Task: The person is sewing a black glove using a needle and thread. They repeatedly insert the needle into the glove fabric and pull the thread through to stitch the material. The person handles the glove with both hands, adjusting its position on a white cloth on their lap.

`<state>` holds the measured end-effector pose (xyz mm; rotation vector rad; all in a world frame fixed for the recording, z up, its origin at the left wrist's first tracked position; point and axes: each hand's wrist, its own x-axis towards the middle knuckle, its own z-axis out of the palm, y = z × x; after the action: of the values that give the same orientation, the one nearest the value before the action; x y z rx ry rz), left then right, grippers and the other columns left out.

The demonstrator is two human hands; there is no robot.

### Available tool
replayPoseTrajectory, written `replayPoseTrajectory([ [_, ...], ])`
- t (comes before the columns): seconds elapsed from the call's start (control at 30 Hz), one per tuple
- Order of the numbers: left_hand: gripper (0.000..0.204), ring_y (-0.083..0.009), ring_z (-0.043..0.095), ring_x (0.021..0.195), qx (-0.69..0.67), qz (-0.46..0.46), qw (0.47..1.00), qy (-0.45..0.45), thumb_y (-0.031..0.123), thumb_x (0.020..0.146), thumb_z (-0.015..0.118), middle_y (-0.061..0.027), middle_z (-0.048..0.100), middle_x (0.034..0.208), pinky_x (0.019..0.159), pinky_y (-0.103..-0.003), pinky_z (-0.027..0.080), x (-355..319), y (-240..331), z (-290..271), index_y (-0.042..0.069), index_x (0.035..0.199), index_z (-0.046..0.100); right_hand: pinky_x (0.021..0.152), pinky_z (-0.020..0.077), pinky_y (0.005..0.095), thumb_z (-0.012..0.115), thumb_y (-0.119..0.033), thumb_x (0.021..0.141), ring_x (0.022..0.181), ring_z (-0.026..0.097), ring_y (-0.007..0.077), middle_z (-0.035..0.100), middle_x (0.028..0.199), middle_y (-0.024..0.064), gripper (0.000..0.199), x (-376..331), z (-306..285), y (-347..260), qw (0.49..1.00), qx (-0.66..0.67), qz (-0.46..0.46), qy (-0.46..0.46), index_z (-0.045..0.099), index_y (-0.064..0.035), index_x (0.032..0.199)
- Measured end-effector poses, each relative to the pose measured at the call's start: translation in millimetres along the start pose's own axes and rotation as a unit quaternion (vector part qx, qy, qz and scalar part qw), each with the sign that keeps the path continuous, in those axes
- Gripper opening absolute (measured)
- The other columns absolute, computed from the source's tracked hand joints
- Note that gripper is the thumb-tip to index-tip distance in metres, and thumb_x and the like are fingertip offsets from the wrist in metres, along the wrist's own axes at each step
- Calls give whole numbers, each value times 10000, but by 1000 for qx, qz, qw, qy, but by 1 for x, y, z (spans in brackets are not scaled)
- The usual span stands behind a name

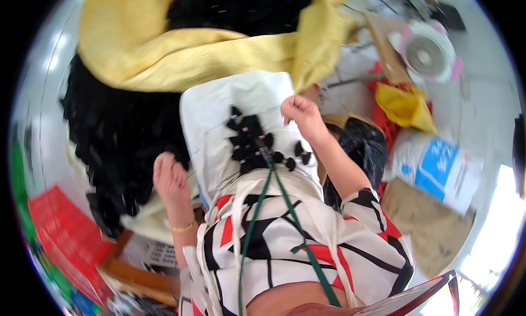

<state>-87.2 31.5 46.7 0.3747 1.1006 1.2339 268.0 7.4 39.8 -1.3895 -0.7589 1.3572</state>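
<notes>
Seeing a black pile (pixel 120 135) left of and beyond the left fingers. Reading the left hand (pixel 171 176) as half curled, just off the pad's side, showing nothing in it; blurred, so not managing to tell how far closed or whether pinching anything. Noting a yellow sack (pixel 192 58) well beyond the left fingers, also farther out than the right ones. Spotting a white pad (pixel 211 116) between both sets of fingers.

Finding small black pieces (pixel 246 143), bow-like, clustered on that pad: right of and slightly beyond the left fingers, left of the right fingers and on their body side. Reading the cluster's long axis as running roughly away from the body. Seeing a slim dark tool (pixel 264 150) over the cluster's right side, slanting up-left from a green cord (pixel 272 166); looking attached, not confirming. Catching a few loose pieces (pixel 290 163) body-side of the right fingers.

Reading the right hand (pixel 301 117) as curled in, tips facing left, over the pad's right edge; not managing to tell whether gripping anything. Judging right as nearer to the cluster, left as clearly farther. Logging a black bag (pixel 361 149) right of the right fingers, body-side.
</notes>
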Motion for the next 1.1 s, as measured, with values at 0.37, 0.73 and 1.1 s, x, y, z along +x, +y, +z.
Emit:
replayPoseTrajectory([
  [0.37,120,2,267,455,129,70,988,-46,112,1014,547,65,402,609,403,-187,190,-6,1,35,37,928,586,657,555,300,582,-334,966,769,673,170,688,920,75,338,-55,-194,73,916,-248,226,219,658,-31,1094],
  [0.73,70,-13,368,567,222,142,960,-99,10,958,548,40,484,747,479,-174,294,-19,28,84,1,1002,603,634,498,261,659,-125,940,671,589,117,655,855,16,115,-4,-71,12,904,-335,-189,187,686,-33,1005],
  [1.1,156,-7,425,570,86,69,975,-195,122,981,618,21,654,802,501,-178,323,-20,19,58,2,1053,686,547,405,188,699,-230,940,619,491,24,586,757,-52,162,-3,154,-32,947,34,91,-307,676,-69,948],
])
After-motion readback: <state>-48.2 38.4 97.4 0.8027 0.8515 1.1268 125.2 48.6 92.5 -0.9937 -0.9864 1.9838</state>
